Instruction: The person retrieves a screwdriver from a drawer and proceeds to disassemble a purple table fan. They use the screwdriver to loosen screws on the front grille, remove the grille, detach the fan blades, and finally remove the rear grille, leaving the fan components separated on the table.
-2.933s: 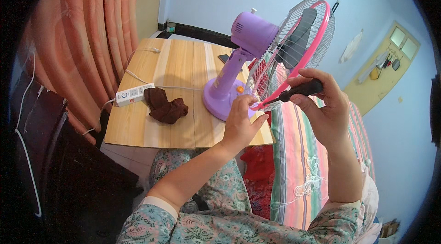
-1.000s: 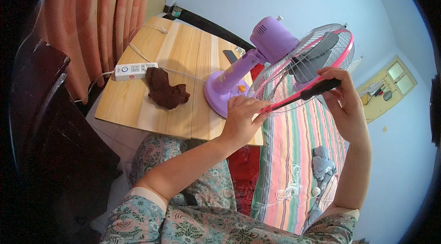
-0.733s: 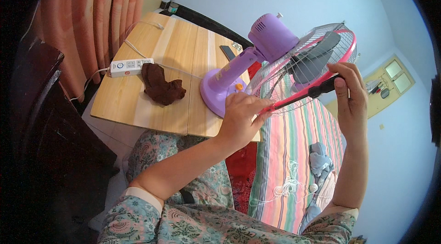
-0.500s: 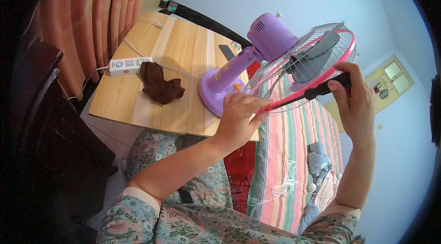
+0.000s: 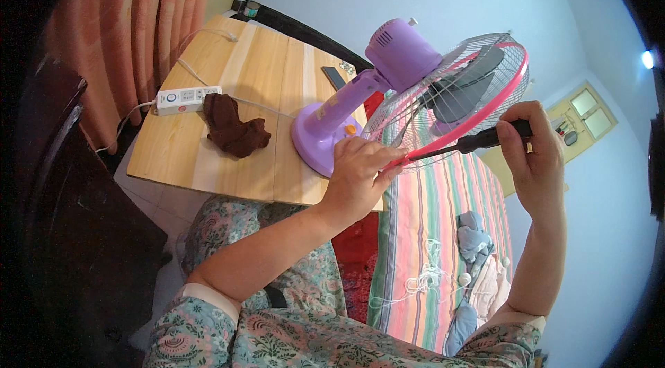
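Note:
A purple desk fan stands on a wooden table, its wire cage ringed by a pink rim with dark blades behind the mesh. My left hand grips the lower part of that rim, thumb and fingers pinched around it. In my right hand is a screwdriver, held by its black handle. Its shaft runs leftward to the rim, with the tip right beside my left fingertips. Whether the tip sits in a screw is too small to tell.
On the wooden table lie a crumpled brown cloth, a white power strip and a dark flat object. To the right, a striped bed carries white cord and clothes. A dark piece of furniture stands at left.
The screwdriver's handle now sits slightly lower and farther from the rim, and my right hand has shifted with it. My left hand keeps its hold. The whole view has moved a little.

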`<move>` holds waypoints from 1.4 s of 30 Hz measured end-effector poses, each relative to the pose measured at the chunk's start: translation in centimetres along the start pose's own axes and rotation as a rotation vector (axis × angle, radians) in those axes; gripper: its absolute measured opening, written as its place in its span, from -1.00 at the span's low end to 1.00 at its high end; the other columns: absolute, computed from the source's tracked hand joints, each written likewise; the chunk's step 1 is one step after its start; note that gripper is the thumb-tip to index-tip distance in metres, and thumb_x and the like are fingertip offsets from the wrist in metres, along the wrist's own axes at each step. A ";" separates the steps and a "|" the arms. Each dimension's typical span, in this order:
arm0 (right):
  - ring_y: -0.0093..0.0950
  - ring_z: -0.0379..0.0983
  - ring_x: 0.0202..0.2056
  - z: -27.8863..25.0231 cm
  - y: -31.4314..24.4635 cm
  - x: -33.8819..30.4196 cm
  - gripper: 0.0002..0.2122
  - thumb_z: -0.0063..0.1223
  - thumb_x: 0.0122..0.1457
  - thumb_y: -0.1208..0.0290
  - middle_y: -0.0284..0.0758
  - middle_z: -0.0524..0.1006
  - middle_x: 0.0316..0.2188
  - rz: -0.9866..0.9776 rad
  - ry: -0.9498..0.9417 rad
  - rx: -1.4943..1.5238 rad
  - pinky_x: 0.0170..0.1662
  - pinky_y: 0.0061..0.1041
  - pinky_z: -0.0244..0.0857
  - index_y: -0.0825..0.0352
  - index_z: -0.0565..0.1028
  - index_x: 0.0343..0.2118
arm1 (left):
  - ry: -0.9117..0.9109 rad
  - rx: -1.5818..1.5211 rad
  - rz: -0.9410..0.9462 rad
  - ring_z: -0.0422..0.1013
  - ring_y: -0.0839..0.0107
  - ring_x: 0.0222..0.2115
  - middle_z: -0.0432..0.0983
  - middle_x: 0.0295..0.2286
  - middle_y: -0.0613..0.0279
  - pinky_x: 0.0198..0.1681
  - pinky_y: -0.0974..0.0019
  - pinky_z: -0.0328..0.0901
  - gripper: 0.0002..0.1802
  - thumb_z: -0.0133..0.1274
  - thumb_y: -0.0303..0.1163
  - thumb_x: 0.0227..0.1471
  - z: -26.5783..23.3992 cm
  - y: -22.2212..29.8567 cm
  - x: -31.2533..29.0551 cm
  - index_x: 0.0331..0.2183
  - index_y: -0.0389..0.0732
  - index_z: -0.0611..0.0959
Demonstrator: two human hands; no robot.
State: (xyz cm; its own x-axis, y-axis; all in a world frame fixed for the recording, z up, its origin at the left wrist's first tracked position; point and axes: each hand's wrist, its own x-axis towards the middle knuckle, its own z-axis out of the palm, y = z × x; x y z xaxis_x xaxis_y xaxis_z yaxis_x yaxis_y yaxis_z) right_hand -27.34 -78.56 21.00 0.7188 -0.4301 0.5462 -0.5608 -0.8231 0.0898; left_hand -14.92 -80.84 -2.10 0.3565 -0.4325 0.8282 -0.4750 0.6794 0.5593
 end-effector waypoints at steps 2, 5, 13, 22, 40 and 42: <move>-0.51 0.32 -0.63 0.2 0.0 0.0 -0.92 0.07 0.11 0.52 -0.29 0.41 -0.63 -0.016 -0.005 -0.001 -0.52 -0.55 0.20 0.36 0.40 -0.38 | 0.017 -0.004 0.015 0.35 0.39 -0.31 0.52 -0.41 0.40 -0.13 0.24 0.10 -0.71 0.24 -0.46 -0.16 0.0 -0.3 -0.2 -0.28 -0.04 0.63; -0.46 0.34 -0.62 0.3 0.0 -0.2 -0.90 0.08 0.09 0.52 -0.27 0.42 -0.63 -0.047 -0.014 -0.022 -0.52 -0.53 0.21 0.35 0.40 -0.38 | 0.025 -0.014 0.014 0.35 0.39 -0.31 0.52 -0.41 0.41 -0.13 0.25 0.10 -0.72 0.25 -0.46 -0.16 0.2 -0.4 -0.4 -0.29 -0.03 0.63; -0.41 0.38 -0.60 0.1 -0.1 -0.3 -0.88 0.09 0.10 0.50 -0.27 0.44 -0.61 -0.078 -0.038 -0.025 -0.49 -0.51 0.25 0.36 0.39 -0.36 | 0.026 -0.015 0.016 0.36 0.37 -0.31 0.52 -0.41 0.39 -0.15 0.24 0.11 -0.73 0.25 -0.46 -0.17 0.3 -0.2 -0.5 -0.31 -0.04 0.63; -0.42 0.39 -0.56 -0.1 0.1 -0.3 -0.88 0.09 0.11 0.50 -0.29 0.46 -0.55 -0.165 -0.061 -0.037 -0.46 -0.51 0.28 0.36 0.39 -0.35 | 0.006 -0.035 0.012 0.36 0.35 -0.30 0.52 -0.41 0.37 -0.14 0.23 0.11 -0.73 0.25 -0.46 -0.17 0.3 -0.3 -0.7 -0.30 -0.04 0.63; -0.23 0.38 -0.43 -1.2 -0.1 -1.0 -0.86 0.08 0.06 0.54 -0.23 0.39 -0.43 -0.190 -0.246 -0.075 -0.37 -0.33 0.26 0.34 0.38 -0.32 | 0.012 -0.079 -0.011 0.34 0.30 -0.29 0.48 -0.40 0.32 -0.13 0.22 0.12 -0.71 0.23 -0.47 -0.14 0.8 -0.7 -1.3 -0.26 -0.08 0.61; -0.23 0.38 -0.42 -1.3 0.2 -1.1 -0.86 0.07 0.06 0.55 -0.24 0.39 -0.41 -0.167 -0.247 -0.062 -0.36 -0.32 0.26 0.35 0.38 -0.32 | 0.016 -0.092 -0.007 0.32 0.30 -0.29 0.47 -0.41 0.34 -0.12 0.21 0.10 -0.72 0.23 -0.46 -0.14 0.8 -0.8 -1.1 -0.28 -0.07 0.60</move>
State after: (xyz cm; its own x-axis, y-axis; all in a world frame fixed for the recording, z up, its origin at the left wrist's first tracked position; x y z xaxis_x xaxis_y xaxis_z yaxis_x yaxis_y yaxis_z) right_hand -28.77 -77.81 21.55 0.8771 -0.3742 0.3011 -0.4450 -0.8690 0.2165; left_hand -15.57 -81.37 -3.47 0.3730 -0.4286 0.8229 -0.3970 0.7279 0.5591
